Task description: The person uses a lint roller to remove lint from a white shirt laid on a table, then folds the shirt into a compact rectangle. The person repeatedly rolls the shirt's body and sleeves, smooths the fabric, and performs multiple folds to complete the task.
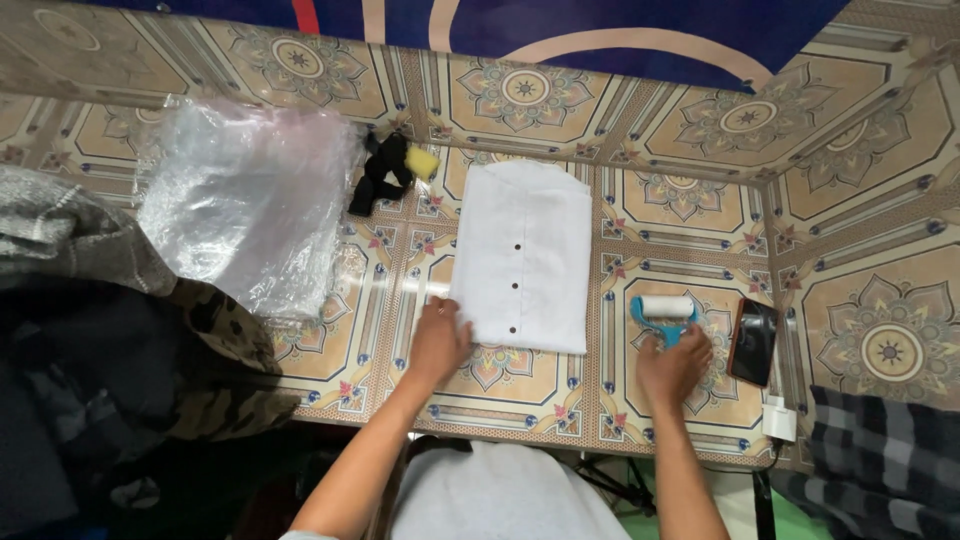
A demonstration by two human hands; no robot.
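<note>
Left hand [437,340] fingers rest flat on the folded white shirt's [520,255] corner; right hand [675,365] clasps the lint roller [665,312].

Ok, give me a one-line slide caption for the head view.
Left hand pins the folded white shirt on the patterned table; right hand grips a blue-handled lint roller beside a phone.

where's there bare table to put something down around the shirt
Bare patches: right of the folded white shirt above the lint roller, and between the shirt and the plastic bags. It is crowded at the near right, where the right hand, roller and phone sit close.
</note>
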